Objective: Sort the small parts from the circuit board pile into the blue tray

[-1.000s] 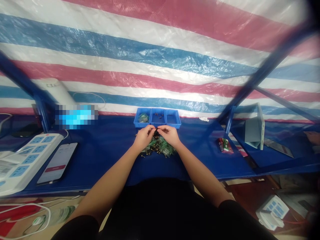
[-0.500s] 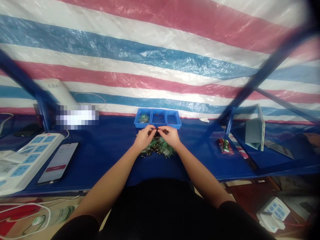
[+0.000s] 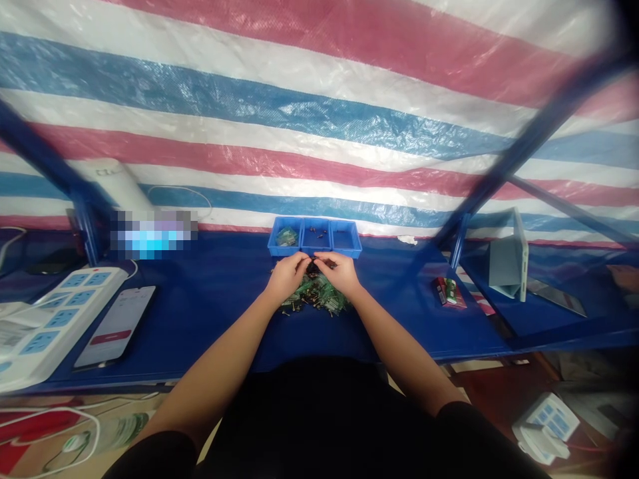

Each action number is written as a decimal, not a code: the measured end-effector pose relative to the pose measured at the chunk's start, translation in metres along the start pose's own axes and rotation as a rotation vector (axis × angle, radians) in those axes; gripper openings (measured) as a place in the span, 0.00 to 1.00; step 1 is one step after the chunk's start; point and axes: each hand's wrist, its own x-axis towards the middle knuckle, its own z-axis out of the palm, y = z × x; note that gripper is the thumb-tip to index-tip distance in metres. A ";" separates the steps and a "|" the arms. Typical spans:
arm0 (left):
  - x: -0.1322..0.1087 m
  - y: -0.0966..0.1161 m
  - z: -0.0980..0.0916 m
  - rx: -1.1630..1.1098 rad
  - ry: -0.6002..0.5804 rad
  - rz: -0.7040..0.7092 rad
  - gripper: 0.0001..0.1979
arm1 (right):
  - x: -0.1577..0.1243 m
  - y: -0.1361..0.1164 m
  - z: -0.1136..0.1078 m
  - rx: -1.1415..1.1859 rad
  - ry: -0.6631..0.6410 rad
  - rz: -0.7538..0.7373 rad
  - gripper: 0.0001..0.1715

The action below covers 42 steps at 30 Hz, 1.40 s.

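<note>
Left hand (image 3: 288,274) and right hand (image 3: 340,271) curl inward over mixed heap of small green, brass-coloured pieces (image 3: 319,296); closure, grip: cannot tell.

A matte black top (image 3: 329,419) is worn, its body seen well back from the fingers (image 3: 299,257). By its short left sleeve (image 3: 154,458) and matching right sleeve (image 3: 474,426), cover is given only to about the elbow, where each is ended in a curved edge. The left forearm (image 3: 219,359) and right forearm (image 3: 399,332) are bare from there to the fingers. Any stitching is lost in the dark cloth.
</note>
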 end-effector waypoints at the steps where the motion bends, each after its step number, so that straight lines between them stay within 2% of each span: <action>1: 0.000 0.000 0.000 0.002 -0.002 -0.002 0.15 | 0.000 -0.001 0.000 -0.004 0.002 0.001 0.15; 9: -0.001 0.003 0.000 -0.082 0.032 -0.021 0.13 | 0.002 -0.001 -0.001 0.059 0.044 0.086 0.16; 18: -0.001 0.006 -0.005 -0.066 -0.009 -0.043 0.13 | 0.001 -0.001 0.002 0.071 0.010 0.052 0.15; 25: -0.002 0.004 -0.001 -0.096 0.014 -0.057 0.13 | 0.001 0.000 0.001 0.059 0.011 0.056 0.14; 42: 0.000 0.001 0.001 -0.048 -0.032 -0.088 0.15 | 0.000 0.001 0.005 0.080 -0.014 0.077 0.15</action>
